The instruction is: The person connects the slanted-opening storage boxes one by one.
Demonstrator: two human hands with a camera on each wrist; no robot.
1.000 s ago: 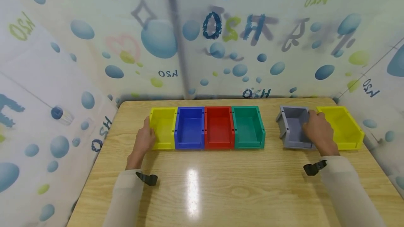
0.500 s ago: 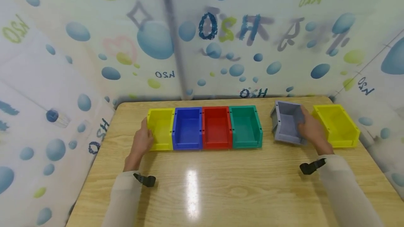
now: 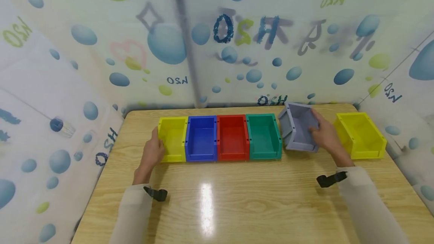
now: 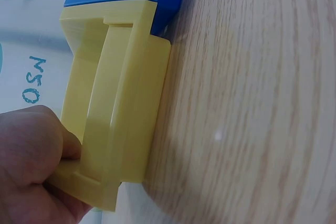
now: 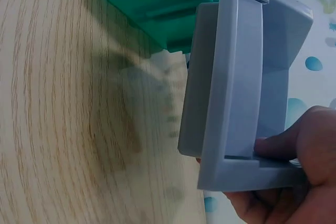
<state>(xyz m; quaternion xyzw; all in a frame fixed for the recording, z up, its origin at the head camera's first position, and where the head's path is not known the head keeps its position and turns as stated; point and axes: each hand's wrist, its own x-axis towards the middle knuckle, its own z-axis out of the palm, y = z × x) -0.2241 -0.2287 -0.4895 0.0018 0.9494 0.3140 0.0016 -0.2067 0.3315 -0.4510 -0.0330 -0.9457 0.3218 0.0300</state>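
Observation:
In the head view my left hand [image 3: 152, 151] grips the left wall of a yellow storage bin [image 3: 174, 136]. The left wrist view shows the thumb inside that wall, the other fingers outside. A blue bin [image 3: 202, 137], a red bin [image 3: 233, 137] and a green bin [image 3: 264, 137] continue the row to the right. My right hand [image 3: 326, 134] holds a grey bin [image 3: 303, 127] by its right wall. It is raised off the table and tilted, close beside the green bin. In the right wrist view the thumb [image 5: 278, 146] presses inside the grey wall.
A second yellow bin [image 3: 367, 134] stands at the table's right end, behind and right of my right hand. The wooden table [image 3: 237, 199] meets a patterned curtain [image 3: 230, 67] along its back edge. Similar cloth hangs at both sides.
My right hand has lifted the grey bin away from the right yellow bin and moved it left to the green bin, tilting it. The left hand keeps its hold on the left yellow bin.

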